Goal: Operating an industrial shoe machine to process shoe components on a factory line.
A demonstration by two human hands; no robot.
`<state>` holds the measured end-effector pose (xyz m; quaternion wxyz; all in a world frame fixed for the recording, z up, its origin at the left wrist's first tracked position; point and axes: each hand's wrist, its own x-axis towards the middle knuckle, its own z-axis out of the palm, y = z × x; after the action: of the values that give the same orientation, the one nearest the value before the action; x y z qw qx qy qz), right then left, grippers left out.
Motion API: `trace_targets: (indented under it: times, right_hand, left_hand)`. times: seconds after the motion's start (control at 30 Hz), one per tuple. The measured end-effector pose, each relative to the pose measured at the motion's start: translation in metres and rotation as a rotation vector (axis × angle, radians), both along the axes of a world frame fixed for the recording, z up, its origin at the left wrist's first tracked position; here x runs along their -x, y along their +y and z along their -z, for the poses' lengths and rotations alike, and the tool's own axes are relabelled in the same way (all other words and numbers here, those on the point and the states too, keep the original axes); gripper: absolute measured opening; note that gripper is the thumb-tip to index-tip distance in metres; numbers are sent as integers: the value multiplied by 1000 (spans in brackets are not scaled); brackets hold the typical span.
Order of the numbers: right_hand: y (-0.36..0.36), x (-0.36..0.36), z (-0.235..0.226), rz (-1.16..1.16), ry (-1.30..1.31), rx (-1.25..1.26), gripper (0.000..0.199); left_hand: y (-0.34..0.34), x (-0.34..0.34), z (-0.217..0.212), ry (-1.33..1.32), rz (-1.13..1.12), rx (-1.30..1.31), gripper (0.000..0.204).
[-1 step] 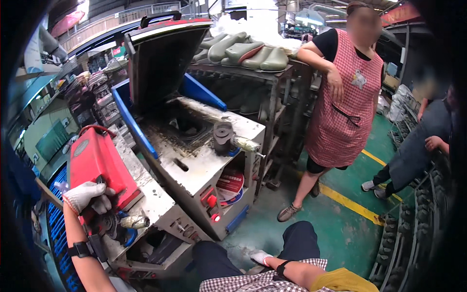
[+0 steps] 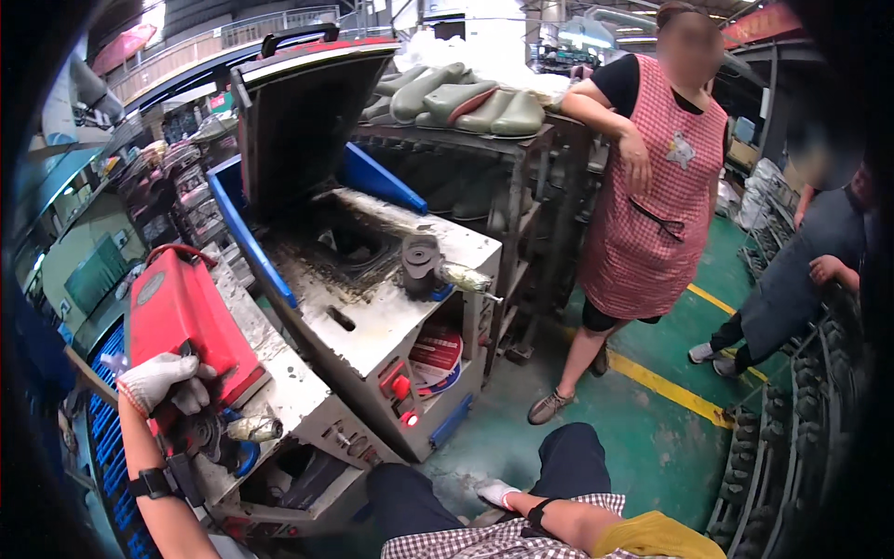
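Observation:
My left hand [image 2: 166,384], in a white knit glove, is curled on a small black handle [image 2: 189,349] at the near end of a red machine lid [image 2: 191,321]. That lid is down. Just below the hand are a dark round knob [image 2: 203,429] and a grip wrapped in clear film [image 2: 254,428]. My right hand [image 2: 497,492], also gloved in white, hangs low between my knees. Its fingers look loosely stretched, with nothing visible in them. Beside the red lid, a second machine [image 2: 377,307] has its dark lid [image 2: 312,130] raised over a grimy opening.
Several green clog-like shoes [image 2: 466,101] lie on a metal rack [image 2: 521,172] behind the machines. A person in a pink checked apron [image 2: 652,224] leans there. Another person in a dark apron [image 2: 805,270] stands at right by racks of dark shoe forms [image 2: 768,447]. A yellow line [image 2: 661,387] crosses the green floor.
The surroundings sit very slightly further left in the view. Both hands keep the same pose, and nothing has been taken hold of or let go.

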<state>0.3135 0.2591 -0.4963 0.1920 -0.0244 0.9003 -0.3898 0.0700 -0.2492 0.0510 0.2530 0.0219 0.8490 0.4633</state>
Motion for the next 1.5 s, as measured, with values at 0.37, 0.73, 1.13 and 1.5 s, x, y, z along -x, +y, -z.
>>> trace_targets:
  times: [0.37, 0.73, 1.13, 1.5]
  right_hand:
    - [5, 0, 60, -108, -69, -63, 41]
    - [0, 3, -4, 241, -481, 82, 47]
    - [-1, 0, 0, 169, -250, 82, 46]
    - [5, 4, 26, -7, -223, -48, 45]
  left_hand:
    - [-4, 1, 5, 38, 21, -4, 66]
    - [-4, 2, 6, 46, 5, 17, 63]
    - [-7, 4, 9, 40, -27, -38, 59]
    - [-10, 6, 10, 65, 23, -26, 62]
